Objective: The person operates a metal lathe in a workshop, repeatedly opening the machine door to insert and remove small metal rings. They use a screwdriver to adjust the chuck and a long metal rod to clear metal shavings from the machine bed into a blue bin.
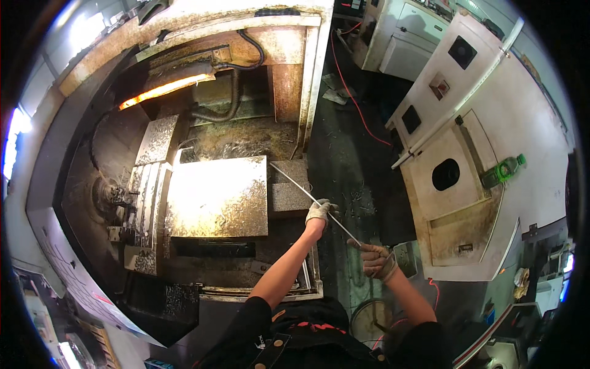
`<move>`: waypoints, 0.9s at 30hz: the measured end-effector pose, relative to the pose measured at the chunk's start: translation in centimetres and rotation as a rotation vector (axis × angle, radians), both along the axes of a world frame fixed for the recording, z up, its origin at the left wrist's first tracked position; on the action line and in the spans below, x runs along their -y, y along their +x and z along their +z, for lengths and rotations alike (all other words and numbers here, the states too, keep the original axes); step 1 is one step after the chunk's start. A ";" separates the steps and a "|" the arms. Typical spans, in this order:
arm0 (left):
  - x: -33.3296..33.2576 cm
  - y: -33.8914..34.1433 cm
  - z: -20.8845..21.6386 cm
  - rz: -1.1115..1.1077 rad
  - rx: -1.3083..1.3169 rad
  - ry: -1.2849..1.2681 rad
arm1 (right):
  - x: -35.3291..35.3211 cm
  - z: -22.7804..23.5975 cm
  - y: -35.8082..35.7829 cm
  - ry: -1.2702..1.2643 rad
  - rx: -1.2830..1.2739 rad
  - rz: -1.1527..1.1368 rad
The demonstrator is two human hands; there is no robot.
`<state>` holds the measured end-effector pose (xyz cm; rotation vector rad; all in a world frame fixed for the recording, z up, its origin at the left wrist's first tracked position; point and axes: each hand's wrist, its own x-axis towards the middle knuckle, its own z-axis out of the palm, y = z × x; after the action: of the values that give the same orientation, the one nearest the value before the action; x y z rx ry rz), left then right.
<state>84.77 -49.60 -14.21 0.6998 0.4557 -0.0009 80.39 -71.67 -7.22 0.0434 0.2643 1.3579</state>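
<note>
A long, thin, pale rod [342, 225] slants across the opening of a machine, held in both my gloved hands. My left hand [318, 211] is closed around its middle. My right hand [376, 261], farther right and nearer to me, grips its near end. The rod's far tip lies by a chip-covered grey block [290, 195], at the right edge of a wide metal cover [218, 200]. Whether the tip touches the block or the cover, I cannot tell. Metal chips are scattered over the cover, which shines brightly under the lamp.
A glowing lamp [166, 91] hangs inside the machine, with a ribbed hose [230, 104] beside it. The chuck [107, 195] sits at the left. To the right stand a white machine panel [455, 203] and a green bottle [504, 171]. A red hose [355, 104] runs along the floor.
</note>
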 end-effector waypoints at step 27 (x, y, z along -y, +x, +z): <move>-0.6 -5.3 8.1 -0.127 0.232 0.453 | -0.5 2.1 -9.0 0.273 -0.009 -0.223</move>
<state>79.50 -49.01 -6.16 1.1597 0.1862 0.0653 71.36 -71.22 -5.17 0.2985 0.0772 1.1639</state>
